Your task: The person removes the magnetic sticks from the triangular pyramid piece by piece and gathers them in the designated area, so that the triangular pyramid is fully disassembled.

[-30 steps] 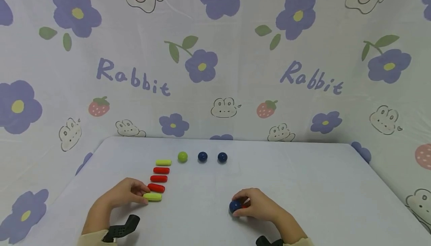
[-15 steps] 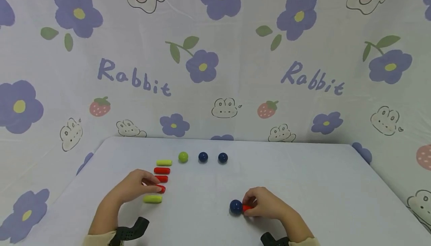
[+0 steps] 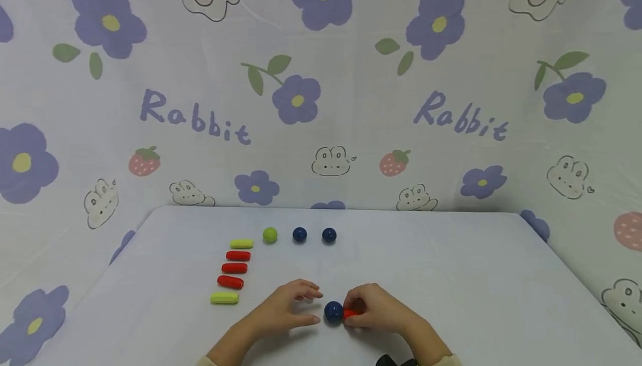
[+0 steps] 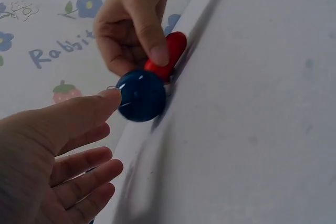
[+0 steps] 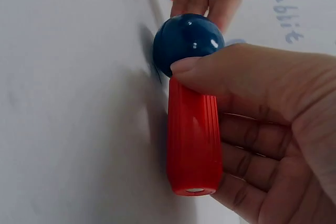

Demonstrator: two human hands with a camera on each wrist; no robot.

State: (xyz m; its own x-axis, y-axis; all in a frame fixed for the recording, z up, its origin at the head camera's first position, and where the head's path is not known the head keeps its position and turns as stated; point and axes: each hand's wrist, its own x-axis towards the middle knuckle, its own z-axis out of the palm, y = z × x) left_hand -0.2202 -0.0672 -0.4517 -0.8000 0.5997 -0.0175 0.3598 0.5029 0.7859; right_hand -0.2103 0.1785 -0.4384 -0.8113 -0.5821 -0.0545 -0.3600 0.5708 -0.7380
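Observation:
My right hand (image 3: 377,309) pinches a red ribbed rod (image 5: 194,140) between thumb and fingers, low over the white table. A shiny dark blue ball (image 3: 333,312) sits against the rod's far end; the other end shows a small silvery disc in the right wrist view. On the ball's left side is my left hand (image 3: 283,311), thumb and fingers spread apart with nothing held. Its thumb tip overlaps the ball's edge in the left wrist view. Most of the red rod (image 3: 351,314) is hidden by the right hand in the head view.
Left of the hands lies a column of rods: a yellow-green rod (image 3: 224,298) nearest, several red ones such as this red rod (image 3: 234,268), and another yellow-green rod (image 3: 242,243) farthest. Behind stand a green ball (image 3: 270,235) and two blue balls (image 3: 300,235) in a row.
My left hand has left the column of rods and come right, beside the blue ball. My right hand has shifted from around the ball onto the red rod; ball and rod are slightly farther left.

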